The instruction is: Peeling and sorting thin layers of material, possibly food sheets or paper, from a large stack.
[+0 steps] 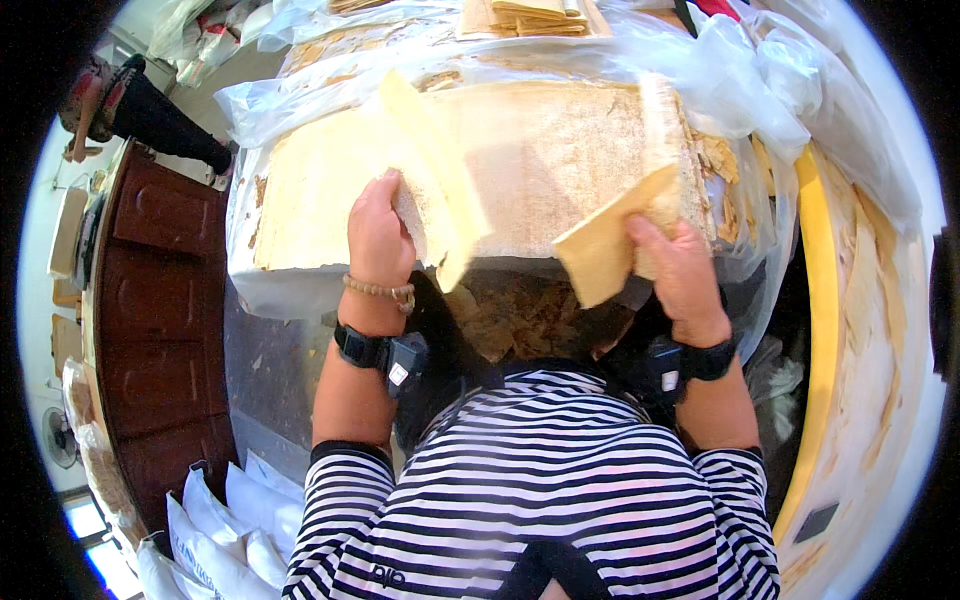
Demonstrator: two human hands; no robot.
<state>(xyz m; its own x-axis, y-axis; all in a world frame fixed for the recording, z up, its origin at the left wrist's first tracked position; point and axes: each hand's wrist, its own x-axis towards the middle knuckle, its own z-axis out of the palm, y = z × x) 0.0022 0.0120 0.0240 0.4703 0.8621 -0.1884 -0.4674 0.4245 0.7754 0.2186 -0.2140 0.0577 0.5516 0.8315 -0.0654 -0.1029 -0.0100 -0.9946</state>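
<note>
A large, thin tan sheet [540, 130] lies flat on top of a stack in front of me. My left hand [381, 232] is closed on the edge of a narrow tan sheet [440, 185] that stands up and curls. My right hand [675, 265] pinches a folded tan sheet [605, 240] between thumb and fingers, over the stack's near right side. Part of that folded piece rises behind the hand toward the far right corner. Whether these are veneer, paper or something else I cannot tell. A beaded bracelet and black wrist straps circle my wrists.
Clear plastic film [740, 85] wraps round the stack's sides. More folded tan sheets [525, 15] sit at the far edge. A yellow-edged board [815, 330] stands at right. Dark red cabinets [165, 290], white sacks [215, 520] and a person's dark-clothed leg [165, 115] are at left.
</note>
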